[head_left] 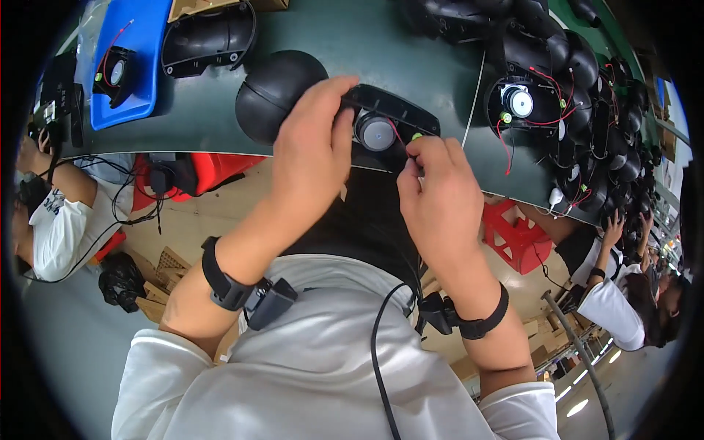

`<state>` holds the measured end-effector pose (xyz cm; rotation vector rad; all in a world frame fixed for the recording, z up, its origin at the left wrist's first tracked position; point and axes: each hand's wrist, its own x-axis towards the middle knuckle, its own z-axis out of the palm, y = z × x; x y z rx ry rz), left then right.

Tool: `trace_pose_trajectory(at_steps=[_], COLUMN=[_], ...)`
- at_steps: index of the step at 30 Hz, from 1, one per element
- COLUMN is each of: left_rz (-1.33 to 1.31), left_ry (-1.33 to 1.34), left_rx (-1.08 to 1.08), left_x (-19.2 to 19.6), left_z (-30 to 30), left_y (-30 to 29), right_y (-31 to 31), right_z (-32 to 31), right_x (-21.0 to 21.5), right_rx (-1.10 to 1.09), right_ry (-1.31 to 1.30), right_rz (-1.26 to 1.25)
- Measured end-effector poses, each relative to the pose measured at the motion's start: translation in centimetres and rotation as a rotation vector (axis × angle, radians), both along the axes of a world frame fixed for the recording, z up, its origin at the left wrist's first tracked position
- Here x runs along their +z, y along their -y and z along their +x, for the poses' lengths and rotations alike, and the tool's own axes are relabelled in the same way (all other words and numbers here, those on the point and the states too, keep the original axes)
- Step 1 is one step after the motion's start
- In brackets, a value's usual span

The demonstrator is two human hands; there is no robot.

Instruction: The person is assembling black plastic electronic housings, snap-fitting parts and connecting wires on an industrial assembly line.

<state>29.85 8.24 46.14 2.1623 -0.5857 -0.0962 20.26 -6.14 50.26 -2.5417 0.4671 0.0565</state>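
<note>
Housing (389, 121) braced at tabletop (367, 44) edge by left hand (312, 143), steady while right hand (436, 194) pinches red wire (402, 139) beside motor (376, 133).

- Black plastic housing half (389, 110): long, curved shell lying open side up at the near edge of the dark green tabletop (411, 51); gripped at its left end, pinched at its right
- Round grey speaker cone (376, 134): seated in the shell's middle, facing up
- Thin red wire (397, 130): runs from the cone toward a small green part (416, 136) on the shell's right
</note>
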Motion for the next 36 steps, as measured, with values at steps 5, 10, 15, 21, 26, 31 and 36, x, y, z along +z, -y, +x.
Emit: trace_pose_trajectory(at_steps=[5, 10, 15, 21, 26, 31, 36], left_rz=[-0.098, -0.253, -0.275, -0.313, -0.248, -0.201, -0.197], left_ry=[-0.191, -0.084, -0.166, -0.071, -0.102, -0.144, -0.158], left_rx=[-0.005, 0.04, 0.016, -0.053, -0.238, -0.263, -0.266], left_x=[-0.4, -1.2, -1.2, -1.8, -1.3, -0.4, -0.9], left_z=[1.8, 1.6, 1.5, 2.1, 3.3, 3.0, 3.1], left_y=[1.2, 3.0, 3.1, 3.3, 2.7, 2.6, 2.9], right_y=[0.3, 0.8, 0.5, 1.9, 4.7, 4.3, 5.3], right_z=[1.0, 2.1, 2.3, 2.7, 3.5, 4.8, 6.9], right_x=[0.2, 1.5, 1.5, 2.0, 1.7, 1.5, 0.8], right_rx=[-0.073, -0.14, -0.032, -0.155, 0.046, 0.06, 0.136], right_ry=[0.049, -0.156, -0.336, -0.188, -0.19, -0.105, -0.146], right_rz=[0.081, 0.247, 0.124, 0.324, 0.221, 0.21, 0.312])
